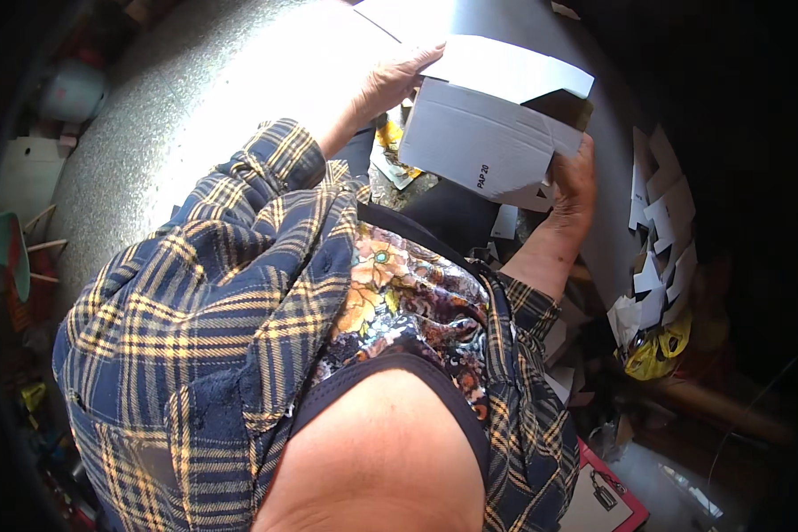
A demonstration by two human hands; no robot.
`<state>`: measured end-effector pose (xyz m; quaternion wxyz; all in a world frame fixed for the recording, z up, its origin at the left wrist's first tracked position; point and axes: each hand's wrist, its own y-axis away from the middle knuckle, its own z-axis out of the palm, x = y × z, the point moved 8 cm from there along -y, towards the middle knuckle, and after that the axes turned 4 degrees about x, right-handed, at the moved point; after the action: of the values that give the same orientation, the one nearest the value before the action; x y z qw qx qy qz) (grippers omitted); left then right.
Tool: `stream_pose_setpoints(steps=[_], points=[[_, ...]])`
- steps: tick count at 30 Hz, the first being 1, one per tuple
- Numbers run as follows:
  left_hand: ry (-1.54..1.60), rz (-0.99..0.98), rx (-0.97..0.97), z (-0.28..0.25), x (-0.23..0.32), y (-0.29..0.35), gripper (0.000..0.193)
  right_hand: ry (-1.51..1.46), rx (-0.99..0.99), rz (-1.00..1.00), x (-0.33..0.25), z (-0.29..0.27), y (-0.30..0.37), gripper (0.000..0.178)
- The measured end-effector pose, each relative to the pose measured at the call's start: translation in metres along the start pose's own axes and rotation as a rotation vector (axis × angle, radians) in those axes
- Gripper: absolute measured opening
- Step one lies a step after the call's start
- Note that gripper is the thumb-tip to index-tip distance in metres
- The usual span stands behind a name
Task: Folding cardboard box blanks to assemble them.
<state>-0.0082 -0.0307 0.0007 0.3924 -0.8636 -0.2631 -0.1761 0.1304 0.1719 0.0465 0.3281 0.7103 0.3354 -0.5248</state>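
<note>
In front of me, both hands hold up a white cardboard box (470, 133) that is partly folded. My left hand (388, 86) grips its upper left edge, thumb on top and the other fingers hidden behind the board. My right hand (576, 182) is closed on its lower right side, with the fingertips mostly hidden by the card. One flap (514, 69) slants along the top. A dark gap at the right, beside that flap, shows the brown inside of the box.
On the right stand stacked white cardboard pieces (661, 222) above a yellow plastic bag (661, 350). A red-edged clipboard (607, 492) lies lower right. At the far left are a green basin-like object (13, 253) and wooden sticks (46, 244). Bright sunlight washes out the speckled floor (151, 133).
</note>
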Motion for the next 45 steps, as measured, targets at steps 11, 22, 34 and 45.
stream_pose_setpoints(steps=[11, 22, 34, 45], points=[[2.08, -0.961, -0.159, 0.069, -0.024, 0.043, 0.035, 0.013, -0.102, 0.03, -0.007, 0.02, -0.012, 0.016], [2.351, -0.992, -0.108, 0.068, -0.025, 0.049, 0.038, 0.14, -0.144, -0.034, -0.03, 0.031, -0.008, 0.019], [2.193, -0.647, -0.075, 0.079, -0.051, 0.061, 0.034, 0.108, -0.224, -0.186, -0.051, 0.051, -0.001, 0.019], [2.485, -0.682, -0.318, 0.073, -0.016, 0.049, 0.039, 0.08, -0.148, -0.198, -0.038, 0.039, -0.006, 0.029]])
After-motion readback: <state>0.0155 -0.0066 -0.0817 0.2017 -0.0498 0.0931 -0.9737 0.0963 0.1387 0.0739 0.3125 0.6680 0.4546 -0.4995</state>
